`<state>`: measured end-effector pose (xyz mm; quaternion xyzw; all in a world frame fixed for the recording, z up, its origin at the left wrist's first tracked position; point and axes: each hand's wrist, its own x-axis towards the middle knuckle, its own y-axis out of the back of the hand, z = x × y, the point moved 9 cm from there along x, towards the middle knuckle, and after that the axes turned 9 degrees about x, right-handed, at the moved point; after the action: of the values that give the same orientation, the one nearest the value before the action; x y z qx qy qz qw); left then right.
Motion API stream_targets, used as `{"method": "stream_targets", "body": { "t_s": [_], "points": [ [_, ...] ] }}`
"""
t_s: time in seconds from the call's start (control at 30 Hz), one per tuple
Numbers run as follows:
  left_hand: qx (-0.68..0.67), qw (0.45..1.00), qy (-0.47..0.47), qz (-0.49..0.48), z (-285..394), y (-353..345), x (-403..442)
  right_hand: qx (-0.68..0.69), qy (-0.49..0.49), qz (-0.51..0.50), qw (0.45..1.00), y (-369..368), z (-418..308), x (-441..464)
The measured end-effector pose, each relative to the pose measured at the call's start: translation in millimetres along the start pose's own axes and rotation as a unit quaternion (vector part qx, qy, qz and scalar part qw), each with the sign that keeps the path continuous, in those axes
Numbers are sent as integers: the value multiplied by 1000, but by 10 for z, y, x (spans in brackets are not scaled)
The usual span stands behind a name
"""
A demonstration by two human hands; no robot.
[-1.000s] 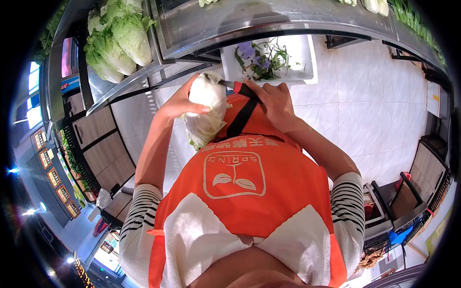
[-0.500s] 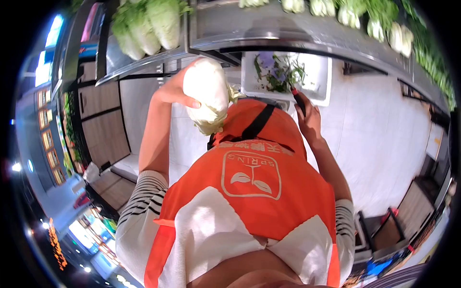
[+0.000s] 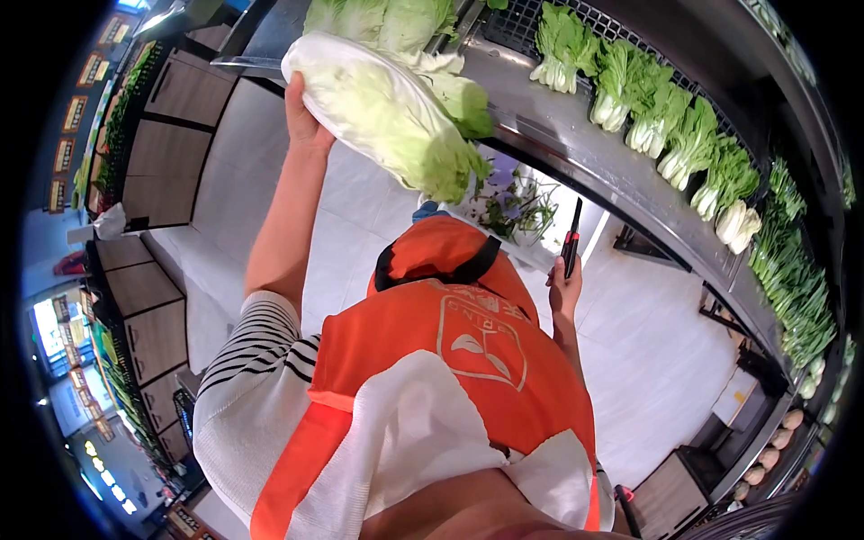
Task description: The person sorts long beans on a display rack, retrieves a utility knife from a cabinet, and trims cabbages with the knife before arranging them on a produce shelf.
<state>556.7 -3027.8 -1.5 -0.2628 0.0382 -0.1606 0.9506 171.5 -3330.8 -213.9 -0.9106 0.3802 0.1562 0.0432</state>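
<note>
My left hand point(image 3: 310, 121) grips a large napa cabbage point(image 3: 373, 108) by its base end, holding it up by the display shelf. The cabbage lies slantwise, white base at upper left and leafy green tip toward lower right. My right hand point(image 3: 564, 286) is closed around the black-and-red handle of a knife point(image 3: 571, 241), its dark narrow blade pointing up. Beneath the shelf, just beyond the knife, stands a white bin point(image 3: 591, 225) with green leaf trimmings point(image 3: 517, 211) and something purple inside. The shelf edge and cabbage hide part of the bin.
More napa cabbages point(image 3: 409, 22) lie on the metal shelf point(image 3: 513, 99) behind the held one. Several bok choy bunches point(image 3: 652, 117) stand in a row to the right, then leafy greens point(image 3: 783, 270) and brownish round produce point(image 3: 768, 459). Wooden cabinets point(image 3: 171, 135) line the left.
My left hand has raised the cabbage toward the shelf and tilted it, so its length shows. My right hand has drawn the knife back from the bin, blade now up. The view has turned.
</note>
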Motion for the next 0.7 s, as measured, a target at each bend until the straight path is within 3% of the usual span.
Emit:
{"method": "stream_targets", "body": {
  "t_s": [0.07,0.17,0.23,0.33,0.67,0.7],
  "points": [
    [-27,995,-23,97,53,-20,-80,29,-10,5,1000,4,-8,29],
    [-73,986,-38,148,39,26,-111,30,-1,-9,1000,-11,-111,34],
    [-94,988,-62,109,-12,133,28,18,3,-13,1000,-9,-149,42],
    [-304,952,-14,5,-190,296,92,20,2,-17,1000,21,-92,31],
    [-112,978,-123,123,109,222,171,58,-38,-16,997,12,159,-132],
    [-164,978,-95,91,99,290,263,70,-40,-17,997,7,176,-146]
  ]
}}
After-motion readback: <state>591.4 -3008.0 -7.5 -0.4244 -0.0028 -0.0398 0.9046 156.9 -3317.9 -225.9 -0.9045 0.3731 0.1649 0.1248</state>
